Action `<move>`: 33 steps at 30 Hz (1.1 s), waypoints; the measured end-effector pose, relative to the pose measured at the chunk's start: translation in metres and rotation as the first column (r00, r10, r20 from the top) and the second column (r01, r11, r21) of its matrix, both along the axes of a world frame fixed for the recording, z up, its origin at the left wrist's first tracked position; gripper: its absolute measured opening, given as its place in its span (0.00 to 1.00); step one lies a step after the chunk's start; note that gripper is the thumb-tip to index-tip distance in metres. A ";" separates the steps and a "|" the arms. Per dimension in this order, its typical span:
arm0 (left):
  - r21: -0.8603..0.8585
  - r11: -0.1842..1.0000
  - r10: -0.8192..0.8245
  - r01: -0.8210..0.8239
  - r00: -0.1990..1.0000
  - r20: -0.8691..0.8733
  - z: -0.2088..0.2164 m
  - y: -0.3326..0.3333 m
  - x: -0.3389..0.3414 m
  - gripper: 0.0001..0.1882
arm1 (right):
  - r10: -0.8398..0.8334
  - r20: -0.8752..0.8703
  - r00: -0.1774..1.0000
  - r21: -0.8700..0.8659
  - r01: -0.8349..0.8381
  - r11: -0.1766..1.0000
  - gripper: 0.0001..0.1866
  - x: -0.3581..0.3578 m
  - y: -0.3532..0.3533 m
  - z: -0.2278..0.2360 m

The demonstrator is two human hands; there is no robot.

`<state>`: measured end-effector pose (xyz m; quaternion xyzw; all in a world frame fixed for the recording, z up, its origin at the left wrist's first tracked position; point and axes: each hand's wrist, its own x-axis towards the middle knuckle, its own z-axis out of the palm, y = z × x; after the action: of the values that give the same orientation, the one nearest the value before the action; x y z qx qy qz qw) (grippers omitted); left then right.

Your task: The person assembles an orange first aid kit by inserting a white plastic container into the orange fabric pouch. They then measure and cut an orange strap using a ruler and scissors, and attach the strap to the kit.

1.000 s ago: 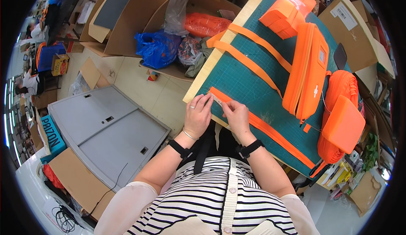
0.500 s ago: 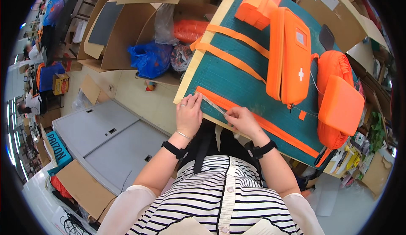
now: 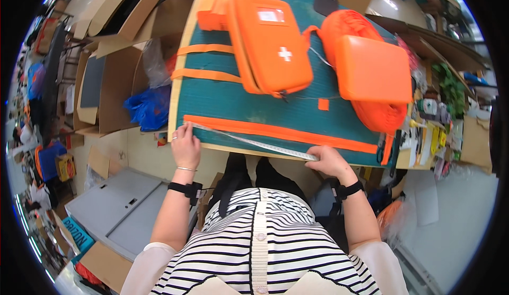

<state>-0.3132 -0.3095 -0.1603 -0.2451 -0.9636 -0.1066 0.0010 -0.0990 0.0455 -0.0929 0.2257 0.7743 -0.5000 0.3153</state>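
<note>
Bright, even indoor light, with white strip lights [image 3: 34,244] glowing at the lower left rim and shadows soft. Motion blur smears the orange pouch [image 3: 275,56] and the green mat's [image 3: 222,101] grid; markings on the measuring tape [image 3: 254,142] are too small to read, striped top [image 3: 302,242] crisper. Fisheye bends the edges, corners black.

We've got a white measuring tape [image 3: 254,142] stretched out, slanting away from a long orange strip [image 3: 281,132], seemingly zipper, flat on the green mat [image 3: 212,101]!
</note>
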 end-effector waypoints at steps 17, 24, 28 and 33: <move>-0.096 0.994 0.051 -0.051 0.999 -0.001 0.003 0.022 0.006 0.28 | -0.666 -0.087 0.741 0.046 0.670 0.741 0.06 0.188 0.155 -0.010; -0.220 0.966 0.137 -0.134 0.991 -0.004 0.013 0.045 0.009 0.31 | -0.582 -0.365 0.727 0.184 0.669 0.720 0.10 0.182 0.170 -0.092; -0.286 0.941 0.189 -0.183 0.982 -0.009 0.014 0.053 0.011 0.32 | -0.551 -0.362 0.752 0.302 0.654 0.694 0.10 0.178 0.167 -0.100; -0.299 0.936 0.194 -0.187 0.981 -0.007 0.010 0.053 0.009 0.33 | -0.575 -0.396 0.715 0.341 0.697 0.631 0.13 0.181 0.161 -0.104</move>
<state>-0.3044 -0.2569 -0.1505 -0.1470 -0.9877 0.0378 -0.0367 0.0817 0.2066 -0.1972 0.4901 0.7723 -0.4014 -0.0476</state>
